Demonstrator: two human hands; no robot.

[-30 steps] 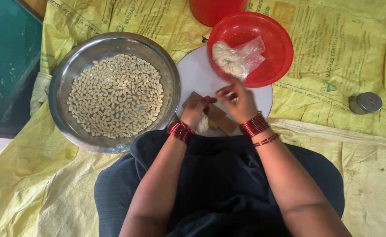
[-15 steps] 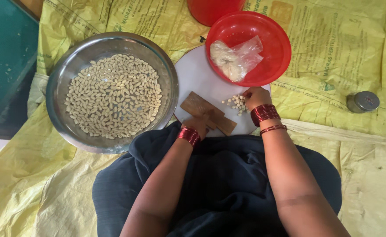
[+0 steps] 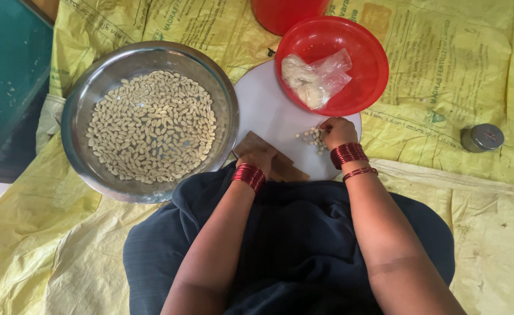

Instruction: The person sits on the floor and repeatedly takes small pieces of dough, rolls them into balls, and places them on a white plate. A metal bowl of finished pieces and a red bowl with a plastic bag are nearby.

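A round white board lies in front of me on a yellow sack sheet. My left hand rests on a small brown wooden block at the board's near edge, fingers curled over it. My right hand is a little to the right on the board, fingertips touching a small heap of pale nuts. Both wrists carry red bangles. What the right fingers hold is hidden.
A big steel bowl full of pale nuts stands at the left, overlapping the board. A red plastic bowl with a clear bag of white stuff sits at the back right. A small grey tin lies far right. A red container is at the top.
My right hand moved right, away from the wooden block, to the small heap of nuts. The left hand stayed on the block. The camera view shifted slightly.
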